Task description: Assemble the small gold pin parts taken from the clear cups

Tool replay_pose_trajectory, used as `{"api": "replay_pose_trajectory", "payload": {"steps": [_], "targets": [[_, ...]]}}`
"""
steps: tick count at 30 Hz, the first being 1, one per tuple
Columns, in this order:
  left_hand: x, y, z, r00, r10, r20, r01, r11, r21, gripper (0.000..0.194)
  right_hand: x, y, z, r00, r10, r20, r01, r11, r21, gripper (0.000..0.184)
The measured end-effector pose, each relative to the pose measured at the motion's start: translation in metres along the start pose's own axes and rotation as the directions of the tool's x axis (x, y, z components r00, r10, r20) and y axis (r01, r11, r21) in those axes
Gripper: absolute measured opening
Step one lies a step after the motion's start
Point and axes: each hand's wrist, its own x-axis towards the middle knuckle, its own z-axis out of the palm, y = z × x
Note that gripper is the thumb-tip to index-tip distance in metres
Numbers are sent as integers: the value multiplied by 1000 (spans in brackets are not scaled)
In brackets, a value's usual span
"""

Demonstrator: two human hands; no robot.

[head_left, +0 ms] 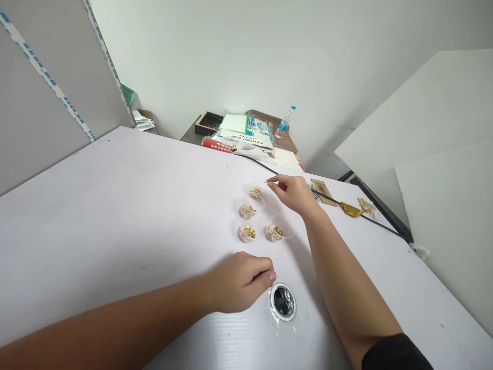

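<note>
My right hand reaches to the far side of the cups, thumb and forefinger pinching a thin gold-coloured pin. Just left of those fingertips is a small clear cup of gold pins. Nearer to me are a second such cup, a third and, to its right, another cup of small metal pieces with a clear lid tilted beside it. My left hand rests closed in front of them; whatever its curled fingers hold is hidden. Close to its thumb lies a round white-rimmed dark piece, taped to the table.
A black cable crosses the white table's right side, past a gold packet and a brown card. Beyond the far edge are a water bottle, printed bags and a black box. A grey panel stands left.
</note>
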Motion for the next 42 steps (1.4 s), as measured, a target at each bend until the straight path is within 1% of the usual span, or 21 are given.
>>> {"api": "replay_pose_trajectory", "payload": {"steps": [7,11,13,14,16,17,18,21,23,24,25,27,28,29,31,33,35,37,40,42], "targets": [[-1,1,0,1000,-16,0,16,999,-30,33,2,4,4,996,-8,-91,15,997,74,30],[-1,1,0,1000,-15,-4,14,1000,-27,34,0,1,-2,994,-21,-111,34,992,118,30],[-1,2,0,1000,-14,-2,14,1000,-24,35,-2,-1,-8,997,-18,-80,30,988,153,31],[-1,2,0,1000,-17,0,17,1000,-23,35,-3,-3,-12,999,-8,-43,15,986,168,32],[-1,2,-1,1000,-23,4,23,1000,-20,36,-6,-8,-20,997,-3,74,-11,983,181,32],[-1,3,-1,1000,-24,4,24,1000,-18,37,-7,-10,-23,989,-28,143,3,985,173,31],[-1,3,-1,1000,-22,6,22,1000,-15,37,-9,-13,-27,981,-56,185,26,986,163,28],[-1,2,-1,1000,-9,7,9,1000,-9,38,-18,-22,-40,949,-103,299,77,992,98,24],[-1,2,-1,1000,-5,6,5,1000,-4,38,-27,-26,-50,917,-64,395,81,996,-27,24],[-1,2,-1,1000,-4,7,4,1000,-2,38,-32,-28,-55,903,-9,429,58,993,-100,24],[-1,2,-1,1000,-3,7,3,1000,0,38,-37,-30,-60,893,21,450,49,988,-143,21],[-1,2,-1,1000,-1,12,1,1000,3,37,-46,-30,-67,886,13,464,72,984,-165,11],[-1,2,-1,1000,-2,13,2,1000,4,37,-48,-30,-68,879,12,476,78,982,-170,12],[-1,2,-1,1000,-4,13,4,1000,4,36,-49,-30,-68,869,33,494,68,980,-185,17],[-2,2,-1,1000,-14,12,14,1000,2,36,-49,-30,-64,852,113,511,19,969,-245,27],[-2,1,-1,1000,-18,14,18,1000,-6,36,-47,-32,-59,838,147,525,-1,963,-268,28],[-1,1,0,1000,-13,17,13,1000,-14,36,-45,-35,-54,837,151,527,2,961,-277,27],[-1,1,0,1000,-5,16,5,1000,-19,36,-45,-39,-50,845,158,511,10,950,-311,26],[0,2,0,1000,-5,14,6,1000,-24,34,-47,-43,-45,878,127,462,65,924,-378,23],[1,2,0,1000,-8,12,8,1000,-25,34,-48,-44,-42,891,102,443,101,906,-411,21]]}}
